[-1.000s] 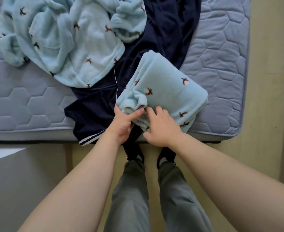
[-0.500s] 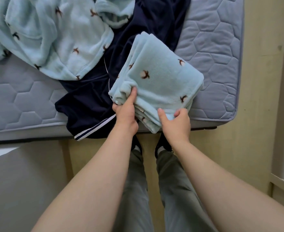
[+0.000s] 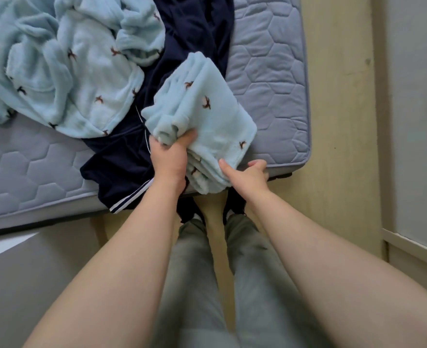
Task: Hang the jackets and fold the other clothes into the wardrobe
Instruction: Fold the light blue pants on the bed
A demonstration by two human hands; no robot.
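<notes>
Yellowish floor (image 3: 333, 136) runs beneath us, where our two grey trouser legs (image 3: 194, 272) stand at the near edge of one quilted mattress (image 3: 270, 71). Our left hand (image 3: 168, 159) grips the near left corner of the folded fleece (image 3: 207, 114); our right hand (image 3: 247, 174) pinches its near right edge, thumb on top (the fingers curl beneath, mostly hidden). We count two pale blue fleeces: this folded one at the mattress's near right corner, overlapping one navy garment (image 3: 122, 159), and beyond, a crumpled fleece (image 3: 69, 71) cut off by the frame. Whether the folded fleece is lifted, we cannot tell.
</notes>
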